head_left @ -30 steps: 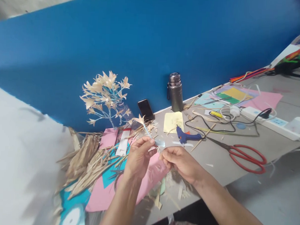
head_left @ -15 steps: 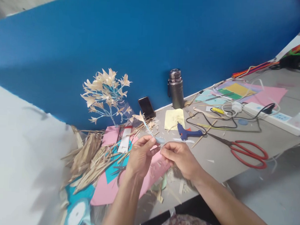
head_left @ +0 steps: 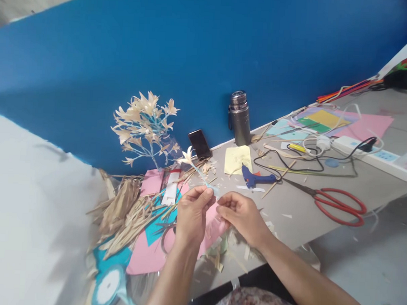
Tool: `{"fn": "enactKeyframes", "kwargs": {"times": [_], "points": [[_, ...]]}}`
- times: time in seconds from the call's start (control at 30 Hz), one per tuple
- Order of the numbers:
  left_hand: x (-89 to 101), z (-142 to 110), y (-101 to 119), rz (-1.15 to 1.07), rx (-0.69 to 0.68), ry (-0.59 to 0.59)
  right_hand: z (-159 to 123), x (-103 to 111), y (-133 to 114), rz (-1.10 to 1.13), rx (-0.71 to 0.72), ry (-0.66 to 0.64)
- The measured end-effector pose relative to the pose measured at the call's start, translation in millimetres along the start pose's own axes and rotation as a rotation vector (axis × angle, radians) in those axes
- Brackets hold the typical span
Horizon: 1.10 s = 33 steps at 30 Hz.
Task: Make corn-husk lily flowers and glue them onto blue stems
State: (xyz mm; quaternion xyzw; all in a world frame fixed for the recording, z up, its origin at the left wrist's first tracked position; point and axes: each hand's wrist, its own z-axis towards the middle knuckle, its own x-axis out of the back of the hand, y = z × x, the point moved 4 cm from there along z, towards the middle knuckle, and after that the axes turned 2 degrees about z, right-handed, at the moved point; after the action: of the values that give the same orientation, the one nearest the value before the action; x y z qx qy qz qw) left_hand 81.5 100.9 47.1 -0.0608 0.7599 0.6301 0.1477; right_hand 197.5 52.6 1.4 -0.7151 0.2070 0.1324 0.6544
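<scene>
Between the thumb and fingers of my left hand [head_left: 194, 210] is the stem of an artificial flower [head_left: 187, 156], pale cream with pointed petals. Its thin stem is wrapped in light blue and slants up and to the left. A short piece of light blue tape [head_left: 215, 190] shows at the left fingertips, by the lower stem. Close on the right, my right hand [head_left: 243, 216] has thumb and fingers pinched together at the tape's end; the fingers hide most of what they grip. Beyond stands a bunch of similar cream flowers [head_left: 147, 118] on light blue stems.
Dried husks [head_left: 120, 212], pink paper [head_left: 148, 253], small scissors [head_left: 168, 234] and a light blue tape roll [head_left: 108, 287] lie left. A blue glue gun [head_left: 256, 178], red-handled scissors [head_left: 339, 205], flask [head_left: 240, 122], phone [head_left: 200, 144] and power strip [head_left: 375, 157] are beyond or to the right.
The flower has turned on its stem, showing its petals more openly. Less light blue tape shows between the hands, and my right fingers have shifted slightly. The view has moved a little.
</scene>
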Motion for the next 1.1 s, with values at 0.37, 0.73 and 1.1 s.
{"fn": "enactKeyframes", "kwargs": {"times": [0.37, 0.73, 1.1], "points": [[-6.7, -9, -8, -0.038, -0.024, -0.069, -5, -4, 8, 0.207, -0.066, -0.108], [-11.8, -21, -13, -0.019, 0.099, -0.141, -11, -16, 20, 0.586, -0.436, -0.501], [-5.2, -18, -28, 0.043, -0.114, 0.125, -10, 4, 3, -0.144, 0.178, 0.117]]}}
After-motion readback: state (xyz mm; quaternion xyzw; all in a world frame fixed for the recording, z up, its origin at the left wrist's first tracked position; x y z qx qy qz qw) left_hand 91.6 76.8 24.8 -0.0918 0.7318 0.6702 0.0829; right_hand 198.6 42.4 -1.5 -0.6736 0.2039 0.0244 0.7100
